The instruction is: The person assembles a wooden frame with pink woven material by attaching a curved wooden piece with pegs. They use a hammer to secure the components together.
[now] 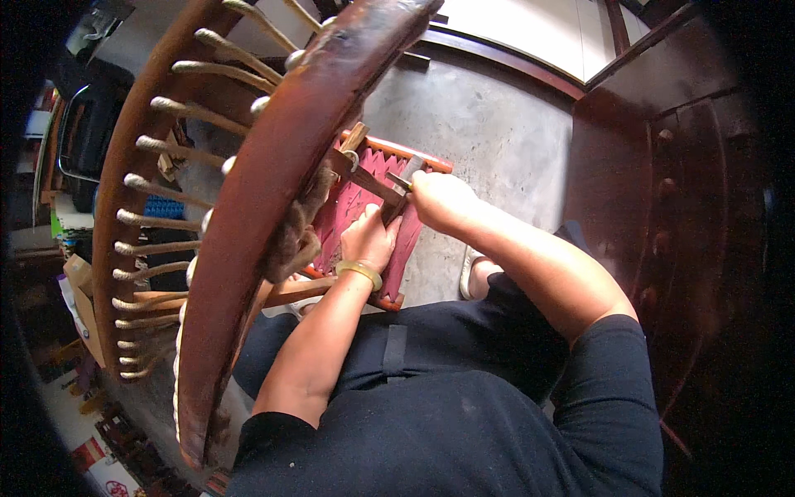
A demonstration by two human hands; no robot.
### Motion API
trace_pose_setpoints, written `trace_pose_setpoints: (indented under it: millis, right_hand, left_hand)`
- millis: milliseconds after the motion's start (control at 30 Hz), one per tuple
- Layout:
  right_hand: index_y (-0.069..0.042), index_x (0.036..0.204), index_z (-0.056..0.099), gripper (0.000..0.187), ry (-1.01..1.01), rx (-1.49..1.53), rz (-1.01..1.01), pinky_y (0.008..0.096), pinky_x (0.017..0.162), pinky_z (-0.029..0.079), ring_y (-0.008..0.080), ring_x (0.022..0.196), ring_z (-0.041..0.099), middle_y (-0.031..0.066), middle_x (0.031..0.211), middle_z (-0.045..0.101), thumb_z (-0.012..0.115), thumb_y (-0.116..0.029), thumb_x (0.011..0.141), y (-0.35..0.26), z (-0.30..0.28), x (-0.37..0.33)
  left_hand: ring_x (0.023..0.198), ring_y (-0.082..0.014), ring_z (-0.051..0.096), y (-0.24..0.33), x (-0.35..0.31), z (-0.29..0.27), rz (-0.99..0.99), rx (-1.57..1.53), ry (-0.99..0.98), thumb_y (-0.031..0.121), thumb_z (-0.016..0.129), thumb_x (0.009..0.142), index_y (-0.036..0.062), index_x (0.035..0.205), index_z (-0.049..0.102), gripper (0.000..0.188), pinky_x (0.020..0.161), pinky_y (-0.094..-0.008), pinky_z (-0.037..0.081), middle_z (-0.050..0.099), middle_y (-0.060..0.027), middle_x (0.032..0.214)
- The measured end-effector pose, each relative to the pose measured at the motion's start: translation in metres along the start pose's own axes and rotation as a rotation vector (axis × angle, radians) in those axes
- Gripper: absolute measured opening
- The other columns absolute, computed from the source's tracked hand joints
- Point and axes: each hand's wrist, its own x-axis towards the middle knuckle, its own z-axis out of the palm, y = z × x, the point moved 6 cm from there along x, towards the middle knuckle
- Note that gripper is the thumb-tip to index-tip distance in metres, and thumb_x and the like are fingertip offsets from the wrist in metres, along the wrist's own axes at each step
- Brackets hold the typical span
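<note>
My right hand [440,201] is closed around a small tool with a dark tip [398,180] and a bit of yellow by the fingers; its kind I cannot make out. The tip lies close over a dark brown wooden bar [370,181]. My left hand [370,238], with a pale bangle at the wrist, is closed at a short dark piece [391,213] by the end of that bar. Beneath both hands spreads a pinkish-red, zigzag-edged panel [354,201] on an orange-red wooden frame [431,161].
A large curved brown wooden frame [277,141] laced with beige ropes [172,215] rises close at my left. On the right stands dark wooden furniture [654,199]. Grey floor [489,124] lies beyond my hands. A cardboard box [81,290] is at far left.
</note>
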Motion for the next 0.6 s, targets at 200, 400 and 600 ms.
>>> trace_pose_setpoints:
  millis: [200,400,600]
  right_hand:
    - [0.005,0.081,0.064,0.017,0.001,0.048,-0.023,0.0424,0.066,0.054,0.0353,0.074,0.067,0.0235,0.078,0.065,0.055,-0.009,0.077,-0.012,-0.013,0.005]
    - [0.004,0.081,0.064,0.015,-0.031,-0.019,-0.075,0.0428,0.065,0.054,0.0348,0.072,0.067,0.0234,0.076,0.065,0.056,-0.008,0.076,-0.012,-0.008,-0.005]
    - [0.003,0.082,0.065,0.015,-0.039,-0.061,-0.014,0.0431,0.066,0.054,0.0336,0.075,0.067,0.0223,0.075,0.066,0.058,-0.008,0.074,-0.003,0.004,-0.008]
  left_hand:
    - [0.075,-0.0403,0.062,0.000,0.000,0.002,0.014,0.006,0.022,0.044,0.054,0.086,0.0039,0.088,0.053,0.041,0.066,-0.0486,0.048,0.063,-0.0189,0.078]
    - [0.076,-0.0393,0.062,0.003,0.000,0.000,0.008,0.025,0.014,0.044,0.052,0.086,0.0044,0.090,0.055,0.040,0.067,-0.0483,0.048,0.063,-0.0183,0.079]
    - [0.080,-0.0385,0.062,0.005,0.000,-0.001,-0.011,0.046,-0.029,0.043,0.052,0.086,0.0048,0.092,0.055,0.039,0.069,-0.0486,0.048,0.063,-0.0192,0.082]
